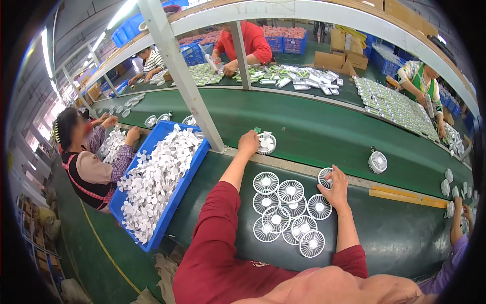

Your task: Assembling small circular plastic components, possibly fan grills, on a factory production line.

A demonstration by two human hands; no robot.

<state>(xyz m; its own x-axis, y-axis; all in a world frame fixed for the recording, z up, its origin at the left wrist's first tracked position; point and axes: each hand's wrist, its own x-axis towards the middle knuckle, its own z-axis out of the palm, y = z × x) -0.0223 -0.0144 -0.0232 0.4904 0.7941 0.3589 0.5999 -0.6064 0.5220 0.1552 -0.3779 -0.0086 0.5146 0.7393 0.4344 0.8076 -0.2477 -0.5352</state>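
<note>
My left hand [248, 144] is stretched forward to the edge of the green belt. Its fingers are closed on the left side of a small round fan head [267, 145], with white blades and a bit of green showing. Nearer to me on the right, my right hand [336, 189] grips a white round fan grille [324, 177] by its rim, thumb and fingers around it. Between my forearms, several white spoked fan grilles [291, 191] lie flat on the dark work surface, some overlapping.
A blue crate [161, 229] heaped with white fan blades [157, 177] stands at my left. On the green conveyor belt [314, 121] sits another fan head [377, 161]. A white post [182, 76] rises beside the crate. Co-workers sit left, right and across.
</note>
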